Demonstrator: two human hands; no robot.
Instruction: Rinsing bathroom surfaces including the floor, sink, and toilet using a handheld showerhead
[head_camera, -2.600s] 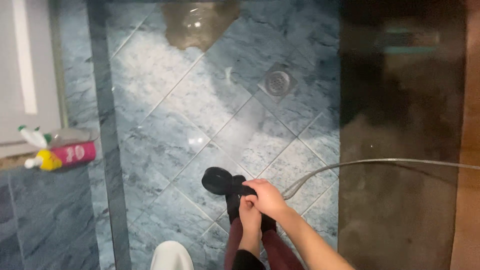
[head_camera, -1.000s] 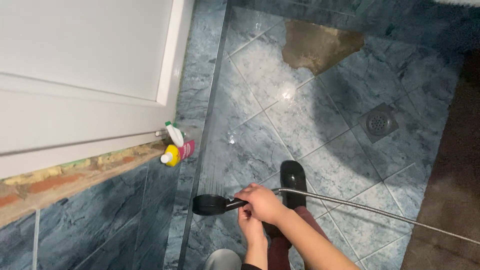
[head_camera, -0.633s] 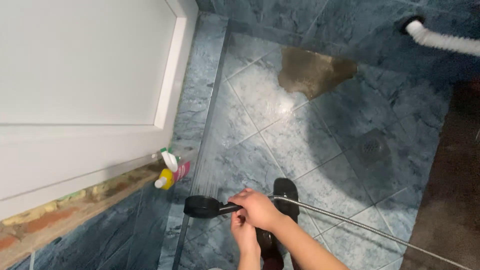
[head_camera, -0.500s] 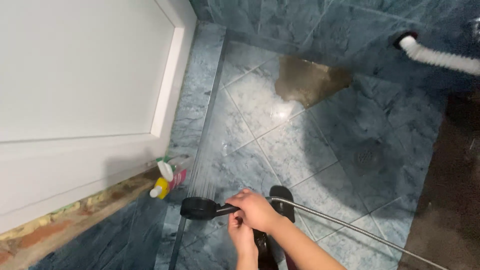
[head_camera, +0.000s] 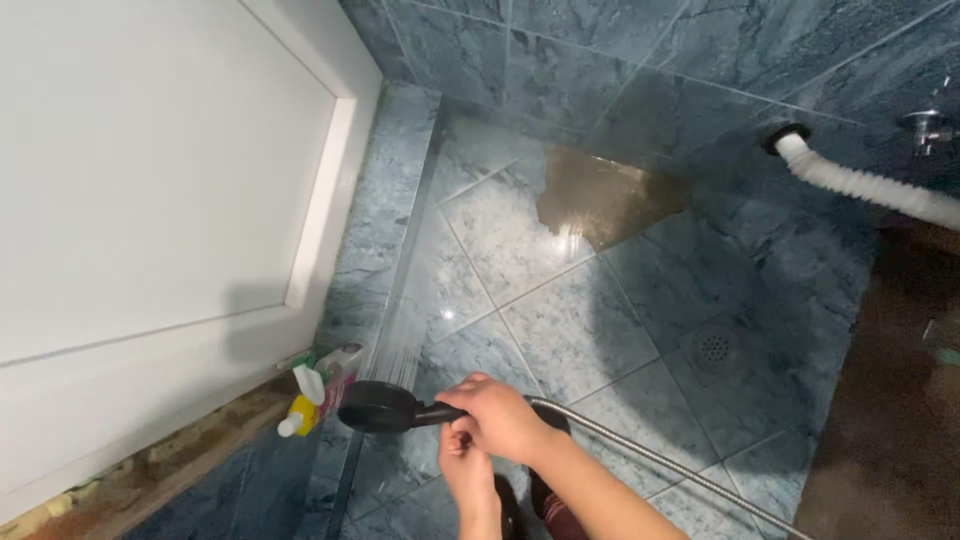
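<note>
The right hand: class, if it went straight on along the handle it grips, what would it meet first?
Probably the spray bottles by the white door, past the black shower head that the right hand holds; depth is unclear.

Dim, bluish light is falling from above, glaring off the wet floor tiles (head_camera: 520, 250) and brightening the white door (head_camera: 150, 200). The right edge is sinking into dark shadow, and mild motion blur is softening the whole picture.

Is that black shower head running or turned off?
Running. Fine streaks of water fan up and away from the black shower head, held by the right hand, toward the wet tiled floor.
</note>
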